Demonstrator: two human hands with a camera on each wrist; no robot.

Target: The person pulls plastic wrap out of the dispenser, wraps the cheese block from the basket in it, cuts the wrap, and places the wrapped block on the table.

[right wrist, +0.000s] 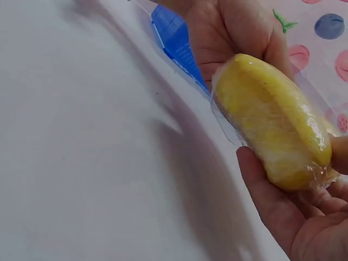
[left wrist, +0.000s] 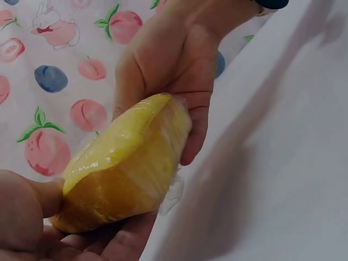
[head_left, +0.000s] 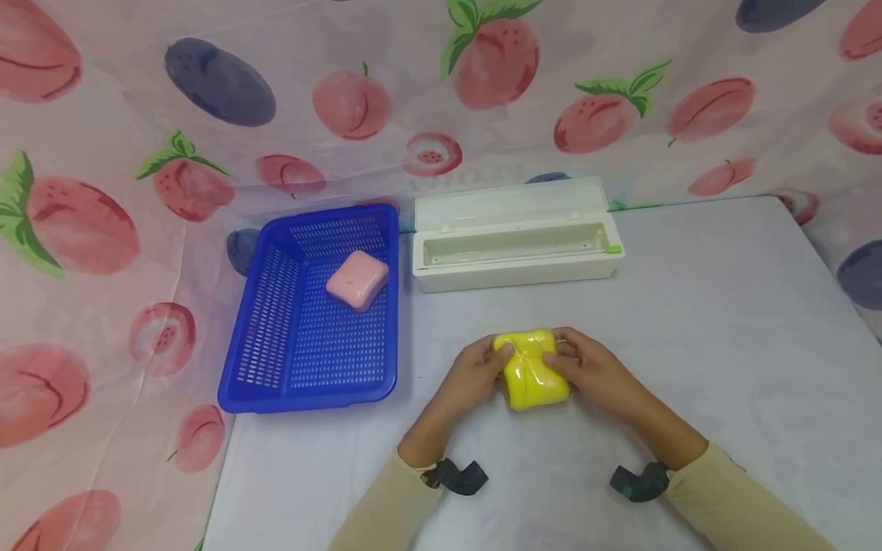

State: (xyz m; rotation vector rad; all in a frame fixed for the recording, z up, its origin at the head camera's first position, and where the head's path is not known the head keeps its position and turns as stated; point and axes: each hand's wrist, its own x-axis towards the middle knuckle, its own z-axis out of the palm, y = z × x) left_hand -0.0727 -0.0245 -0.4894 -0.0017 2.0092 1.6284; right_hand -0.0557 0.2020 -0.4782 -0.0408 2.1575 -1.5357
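Observation:
Both hands hold a yellow, pillow-shaped block wrapped in clear plastic film, above the white table. My left hand grips its left side, thumb on top. On the opposite side my right hand grips it with the thumb over the top face and fingers at the edge. Creases in the shiny film cross that top face. In the left wrist view a loose flap of film sticks out from the block's lower edge. The right wrist view shows the film bunched at one end. Parts of the fingers are hidden beneath the block.
A blue plastic basket stands at the left with a pink, pillow-shaped block in it. Right of the basket, at the table's back, is a long white box with its clear lid raised. Fruit-print cloth hangs behind.

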